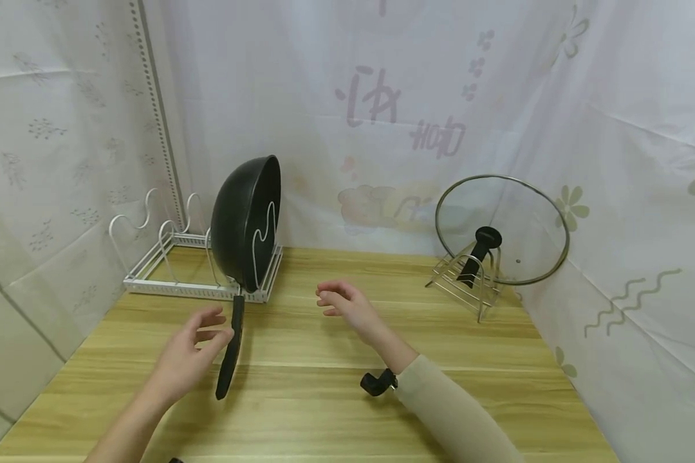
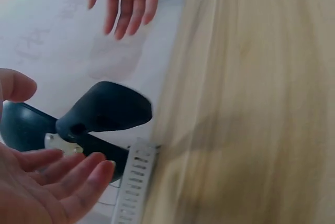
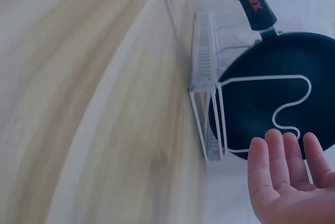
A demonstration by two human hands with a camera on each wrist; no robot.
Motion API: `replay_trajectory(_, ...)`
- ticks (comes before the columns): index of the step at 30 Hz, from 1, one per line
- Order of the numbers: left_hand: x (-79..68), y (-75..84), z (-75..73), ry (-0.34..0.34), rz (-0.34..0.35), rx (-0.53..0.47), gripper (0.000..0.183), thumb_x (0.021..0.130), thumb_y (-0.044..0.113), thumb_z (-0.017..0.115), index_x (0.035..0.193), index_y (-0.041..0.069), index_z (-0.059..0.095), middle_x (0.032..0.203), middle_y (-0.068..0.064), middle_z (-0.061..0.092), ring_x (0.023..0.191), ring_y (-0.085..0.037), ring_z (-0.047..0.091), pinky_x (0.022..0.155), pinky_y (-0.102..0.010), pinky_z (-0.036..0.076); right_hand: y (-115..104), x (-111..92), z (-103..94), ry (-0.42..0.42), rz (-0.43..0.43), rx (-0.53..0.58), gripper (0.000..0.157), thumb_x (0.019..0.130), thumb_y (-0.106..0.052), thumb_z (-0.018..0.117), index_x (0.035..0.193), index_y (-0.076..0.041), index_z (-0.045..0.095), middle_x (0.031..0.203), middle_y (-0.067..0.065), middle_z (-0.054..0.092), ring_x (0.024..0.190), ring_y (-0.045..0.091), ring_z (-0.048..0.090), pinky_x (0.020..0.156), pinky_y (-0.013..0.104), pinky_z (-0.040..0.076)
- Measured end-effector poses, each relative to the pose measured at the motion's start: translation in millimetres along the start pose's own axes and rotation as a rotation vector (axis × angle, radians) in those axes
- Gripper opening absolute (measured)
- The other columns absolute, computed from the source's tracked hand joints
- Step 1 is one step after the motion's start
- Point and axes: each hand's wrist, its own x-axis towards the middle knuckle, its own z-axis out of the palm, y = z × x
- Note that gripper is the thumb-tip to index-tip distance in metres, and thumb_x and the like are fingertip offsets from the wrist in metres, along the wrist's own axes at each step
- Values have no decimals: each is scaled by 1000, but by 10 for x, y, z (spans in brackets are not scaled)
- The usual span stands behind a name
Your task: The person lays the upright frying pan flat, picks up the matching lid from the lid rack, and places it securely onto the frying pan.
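Observation:
A black wok [image 1: 237,218] stands on its side in a white wire rack [image 1: 176,289], its long black handle [image 1: 231,354] pointing toward me. Just left of that handle is my left hand [image 1: 188,354], its thumb and fingers apart with nothing held. In the left wrist view the handle [image 2: 110,109] shows beyond the spread thumb and fingers. My right hand [image 1: 347,305] hovers over the table to the right of the wok, fingers loosely bent and holding nothing. The right wrist view shows its fingers [image 3: 280,161] extended, overlapping the wok's open side [image 3: 282,98].
At the back right a glass lid [image 1: 533,225] with a black knob [image 1: 486,238] leans in a small wire stand [image 1: 481,308]. The wood-grain table [image 1: 301,399] meets patterned curtains [image 1: 336,77] at the back and sides. A black device [image 1: 376,384] is strapped at my right wrist.

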Motion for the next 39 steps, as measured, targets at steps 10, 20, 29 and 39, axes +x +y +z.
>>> replay_trajectory(10, 18, -141, 147, -158, -281, -306, 69, 112, 24, 64, 163, -10, 32, 138, -29, 65, 103, -23, 77, 80, -35, 64, 50, 231, 401, -37, 69, 153, 46, 113, -29, 61, 148, 0, 61, 148, 20, 66, 132, 40, 69, 110, 51, 59)
replay_trajectory(20, -1, -206, 277, -222, -343, -400, 60, 110, 21, 64, 152, -14, 41, 113, -16, 75, 97, -24, 77, 79, -41, 66, 93, 424, 834, -11, 205, 379, 42, 109, -22, 65, 143, 3, 61, 151, 35, 59, 134, 47, 67, 115, 56, 55)
replay_trajectory(29, -11, -216, 351, -245, -391, -473, 46, 110, 23, 64, 141, -7, 50, 99, -5, 67, 87, -19, 69, 71, -33, 63, 112, 548, 1154, -92, 328, 549, 58, 106, -26, 69, 153, 4, 51, 152, 33, 57, 141, 48, 61, 122, 57, 48)
replay_trajectory(39, -5, -231, 335, -354, -381, -587, 23, 111, 26, 62, 124, 8, 59, 96, 1, 66, 83, -11, 66, 72, -28, 60, 16, 646, 1387, -263, 352, 588, 22, 108, -38, 63, 106, -17, 68, 116, 6, 68, 103, 18, 70, 109, 39, 56)
